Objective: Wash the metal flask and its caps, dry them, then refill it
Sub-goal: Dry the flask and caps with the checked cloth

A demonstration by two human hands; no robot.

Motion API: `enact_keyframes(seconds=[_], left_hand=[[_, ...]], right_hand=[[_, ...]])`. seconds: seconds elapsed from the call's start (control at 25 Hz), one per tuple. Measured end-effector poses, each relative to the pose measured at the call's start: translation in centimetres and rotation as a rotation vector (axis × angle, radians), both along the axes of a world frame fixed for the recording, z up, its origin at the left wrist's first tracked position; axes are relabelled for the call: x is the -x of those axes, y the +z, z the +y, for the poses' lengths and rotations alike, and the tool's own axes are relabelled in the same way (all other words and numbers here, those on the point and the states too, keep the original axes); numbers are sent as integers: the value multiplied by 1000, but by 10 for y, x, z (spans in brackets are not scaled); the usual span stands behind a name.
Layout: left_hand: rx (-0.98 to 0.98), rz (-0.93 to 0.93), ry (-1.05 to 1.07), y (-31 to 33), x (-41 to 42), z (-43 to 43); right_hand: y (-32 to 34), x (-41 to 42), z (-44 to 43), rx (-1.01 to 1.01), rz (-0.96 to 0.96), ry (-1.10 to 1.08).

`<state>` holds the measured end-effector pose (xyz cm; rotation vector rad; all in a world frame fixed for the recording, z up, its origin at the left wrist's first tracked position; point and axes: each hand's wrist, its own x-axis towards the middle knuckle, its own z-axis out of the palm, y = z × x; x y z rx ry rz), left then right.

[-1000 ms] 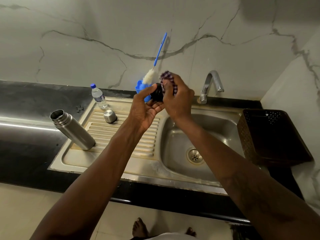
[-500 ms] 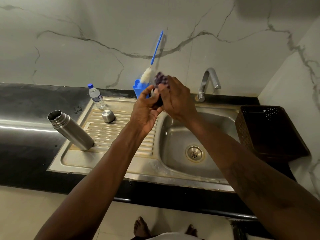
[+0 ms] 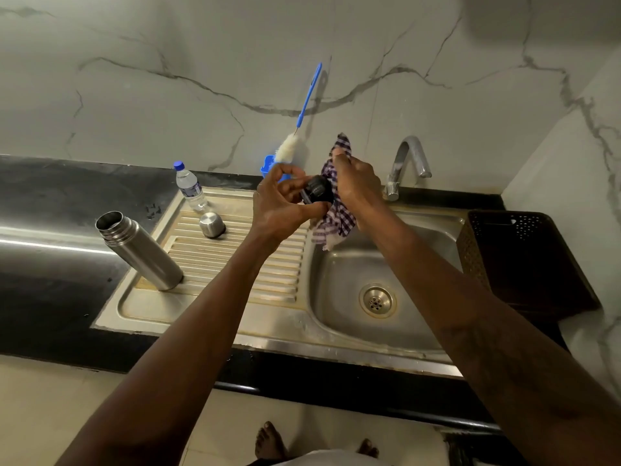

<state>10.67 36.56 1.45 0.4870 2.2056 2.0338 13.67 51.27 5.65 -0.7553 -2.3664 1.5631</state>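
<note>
Marble-veined wall (image 3: 168, 79) behind, black counter (image 3: 50, 297) with a steel sink (image 3: 322, 344) set into it, that's what my feed gives me. Ribbed drainboard (image 3: 235, 264) on the left, basin with drain (image 3: 377, 300) on the right, tap (image 3: 408, 163) at the back rim. Both hands are up over the line where drainboard meets basin. Left hand (image 3: 279, 210) has thumb and fingers curled round the black cap (image 3: 317, 190) and holds it on its side. Right hand (image 3: 356, 183) clutches a purple-and-white checked cloth (image 3: 337, 220), bunched in the fingers and pressed to the cap's right side; the loose end hangs down toward the basin. I can't tell how much of the cap the cloth covers on the far side. The metal flask (image 3: 141, 252) stands on its base at the front left corner of the drainboard, mouth open, no cap on it, well apart from both hands. The steel cap (image 3: 211, 225) sits dome-up further back on the drainboard, just in front of a small plastic water bottle (image 3: 190, 188) with a blue lid. A bottle brush (image 3: 307, 102) with a blue handle and a white head stands in a blue cup (image 3: 267, 164) against the wall, behind the left hand. A dark perforated basket (image 3: 470, 250) is on the counter right of the basin. Bare feet (image 3: 268, 438) show at the bottom edge.
</note>
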Motion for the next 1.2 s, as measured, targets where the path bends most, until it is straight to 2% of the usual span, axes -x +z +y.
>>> enact_keyframes(seconds=[0.08, 0.16, 0.24, 0.28, 0.44, 0.52, 0.6, 0.64, 0.76, 0.84, 0.96, 1.04, 1.12, 1.2], left_hand=[[139, 107, 22, 0, 3, 4], [249, 230, 89, 0, 6, 8], [209, 270, 165, 0, 6, 13], [148, 245, 153, 1, 3, 15], [-56, 120, -1, 11, -6, 20], [-121, 87, -41, 14, -4, 18], [-274, -42, -50, 12, -2, 18], [-353, -132, -59, 9, -2, 19], [-465, -276, -69, 0, -5, 23], [-377, -259, -59, -7, 2, 20], [-29, -86, -104, -9, 8, 14], [201, 12, -110, -8, 8, 11], [261, 89, -58, -1, 6, 10], [150, 254, 112, 15, 4, 12]], right_hand=[[-5, -7, -3, -177, 171, 93], [-17, -10, -3, -456, 312, 205], [-30, -9, 0, -651, 345, 299], [-27, -10, 2, -630, 328, 291], [-6, -8, 9, -283, 221, 78], [-1, -3, 13, -19, 93, 7], [0, -3, 11, 277, 16, -32], [-1, -3, 9, 330, 16, -44], [-5, 0, 8, 319, 57, -43], [-8, -2, 12, 355, 91, -4], [-15, -9, 17, 280, 131, 51], [-19, -11, 17, 147, 161, 40], [-23, -10, 23, 20, 186, -26], [-29, -10, 35, 17, 202, -111]])
